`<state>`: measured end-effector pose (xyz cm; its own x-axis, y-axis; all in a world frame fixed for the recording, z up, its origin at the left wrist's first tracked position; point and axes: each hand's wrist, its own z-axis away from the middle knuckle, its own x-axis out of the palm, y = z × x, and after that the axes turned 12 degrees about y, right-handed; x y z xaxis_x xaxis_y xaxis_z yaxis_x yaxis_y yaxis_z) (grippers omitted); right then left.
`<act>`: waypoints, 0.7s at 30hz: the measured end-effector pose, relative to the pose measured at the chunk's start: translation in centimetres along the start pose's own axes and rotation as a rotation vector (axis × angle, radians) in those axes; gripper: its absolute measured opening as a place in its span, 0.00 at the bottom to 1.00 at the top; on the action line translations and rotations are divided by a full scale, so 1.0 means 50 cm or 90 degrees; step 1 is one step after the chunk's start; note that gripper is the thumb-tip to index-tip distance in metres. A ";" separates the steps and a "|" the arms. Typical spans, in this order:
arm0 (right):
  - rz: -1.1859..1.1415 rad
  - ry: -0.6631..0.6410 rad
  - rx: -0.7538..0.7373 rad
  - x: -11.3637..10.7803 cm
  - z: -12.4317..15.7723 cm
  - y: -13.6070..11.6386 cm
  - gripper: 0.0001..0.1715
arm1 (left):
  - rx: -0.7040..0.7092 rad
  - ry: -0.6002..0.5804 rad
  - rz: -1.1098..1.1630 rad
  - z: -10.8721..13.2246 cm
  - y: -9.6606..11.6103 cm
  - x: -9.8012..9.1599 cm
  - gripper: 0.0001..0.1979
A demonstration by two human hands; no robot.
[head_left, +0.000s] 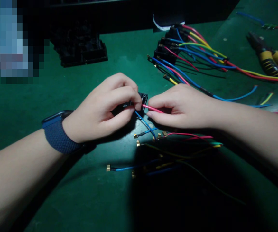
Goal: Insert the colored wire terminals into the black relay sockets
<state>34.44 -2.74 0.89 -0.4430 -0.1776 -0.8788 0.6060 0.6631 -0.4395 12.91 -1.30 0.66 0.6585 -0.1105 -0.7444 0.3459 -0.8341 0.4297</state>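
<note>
My left hand (115, 103), with a dark blue watch band on its wrist, is curled over a small black plastic housing (143, 96), most of it hidden beneath the fingers. My right hand (177, 104) is closed on a red wire (152, 109). That wire runs across to the left fingertips, and its end is hidden there. From under the left fingers a blue wire (143, 121) slants down to the right. Just below the hands lie loose wires with brass-coloured terminals, among them a short blue one (146, 132) and a red one (189, 134).
Several black housings with coloured wires (165, 54) lie at the back right, near yellow-handled pliers (269, 61). A pile of black plastic parts (81, 48) is at the back left. Nearer me, a blue wire (126, 168) lies on the green tabletop (81, 199), partly in dark shadow.
</note>
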 end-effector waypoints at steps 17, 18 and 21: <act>-0.001 -0.006 0.004 -0.001 -0.001 0.001 0.16 | -0.006 -0.001 0.001 0.001 0.000 0.000 0.06; -0.001 -0.008 0.005 -0.001 -0.001 0.000 0.16 | -0.006 -0.002 0.000 0.001 0.000 0.000 0.06; 0.002 -0.013 0.008 -0.001 -0.001 0.000 0.16 | -0.012 0.001 0.001 0.001 0.001 0.000 0.06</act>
<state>34.42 -2.69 0.96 -0.4274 -0.1901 -0.8838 0.6155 0.6549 -0.4385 12.89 -1.35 0.68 0.6598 -0.1105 -0.7433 0.3576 -0.8238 0.4399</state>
